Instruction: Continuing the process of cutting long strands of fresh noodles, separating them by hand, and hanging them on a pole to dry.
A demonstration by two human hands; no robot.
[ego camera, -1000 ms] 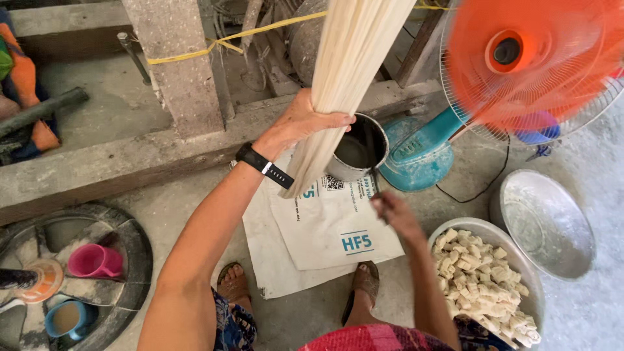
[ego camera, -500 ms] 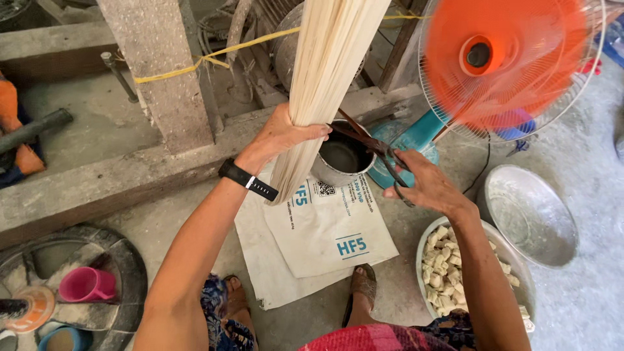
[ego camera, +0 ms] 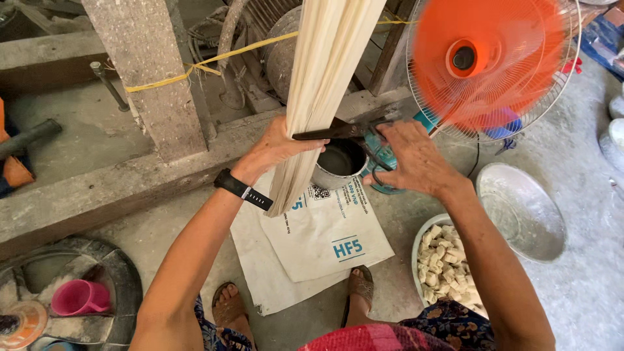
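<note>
Your left hand wrapped around the hanging noodle bundle, your right hand gripping scissors, blades meeting the bundle just beside your left grip, pot below

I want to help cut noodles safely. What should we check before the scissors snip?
1. Left hand grips the noodles firmly: ok.
2. Scissors open, blades against the bundle: ok.
3. Right hand holds the scissor handles: ok.
4. Left fingers clear of the blades: not ok, they sit right beside them.
5. Pot and sack under the noodles to catch pieces: ok.
6. Spinning fan clear of the right arm: cannot tell.
</note>
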